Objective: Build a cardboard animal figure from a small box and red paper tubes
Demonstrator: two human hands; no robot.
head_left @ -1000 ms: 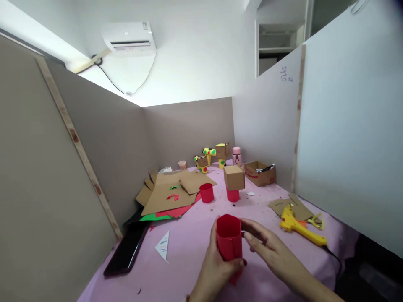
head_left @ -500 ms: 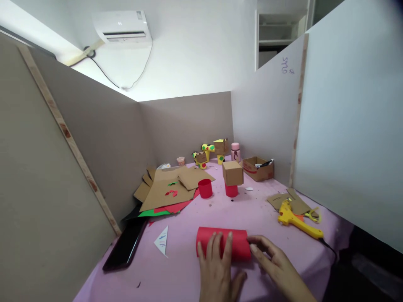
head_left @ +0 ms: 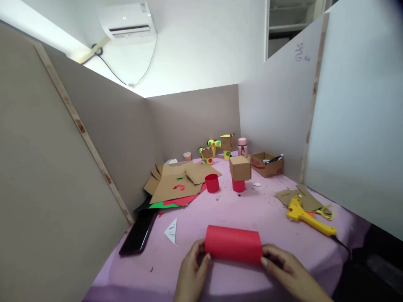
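Glue gun (head_left: 310, 219) right, phone (head_left: 139, 233) left on tabletop (head_left: 252, 205) | red paper roll (head_left: 234, 244) lies sideways between hands | left hand (head_left: 192, 274), right hand (head_left: 291, 274) each grip one end.

a yellow glue gun (head_left: 307, 216) lies right; a black phone (head_left: 138, 238) left; cardboard sheets (head_left: 178, 184) and an open cardboard box (head_left: 267, 164) behind.

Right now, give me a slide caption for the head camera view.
Left hand and right hand hold a red paper tube lying sideways on a pink table.
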